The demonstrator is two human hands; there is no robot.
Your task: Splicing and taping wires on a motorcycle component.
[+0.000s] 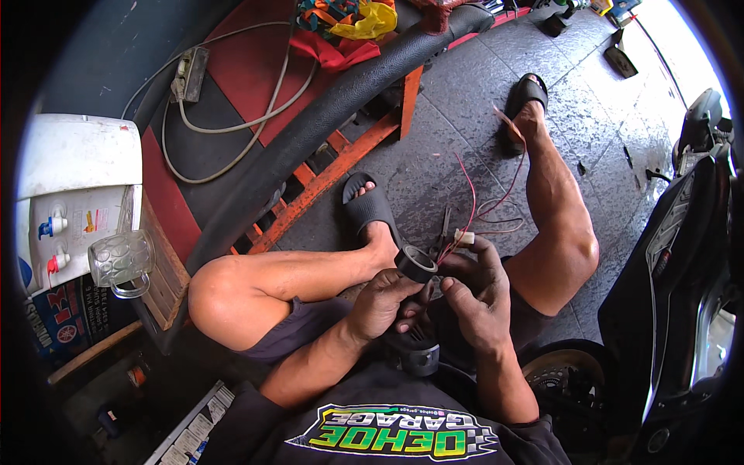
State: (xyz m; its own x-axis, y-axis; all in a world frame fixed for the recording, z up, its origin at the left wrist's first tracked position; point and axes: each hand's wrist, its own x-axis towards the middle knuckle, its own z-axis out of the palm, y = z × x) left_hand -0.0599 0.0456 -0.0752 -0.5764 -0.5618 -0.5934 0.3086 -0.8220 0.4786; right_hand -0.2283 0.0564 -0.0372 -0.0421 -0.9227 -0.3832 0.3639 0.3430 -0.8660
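My left hand [381, 301] is closed on a roll of black tape [416, 264], its round opening facing up. Close beside it, my right hand [482, 293] has its fingers bent around a bundle of thin red wires [447, 251]. A white plastic connector [464, 237] sits on the wires at the right fingertips. From there the wires [514, 182] rise and loop loosely over the floor. Just beyond the hands shows a dark pointed tool [445, 222], its lower part hidden. Below the hands, near my lap, is a black round object [418, 358] whose kind I cannot make out.
A black motorcycle [666, 287] stands along the right. At left, a glass mug [122, 262] sits by a white water dispenser [85, 159]. An orange metal frame [310, 190] with a black padded bar [341, 116] runs across the upper left. A power strip [188, 75] trails cable.
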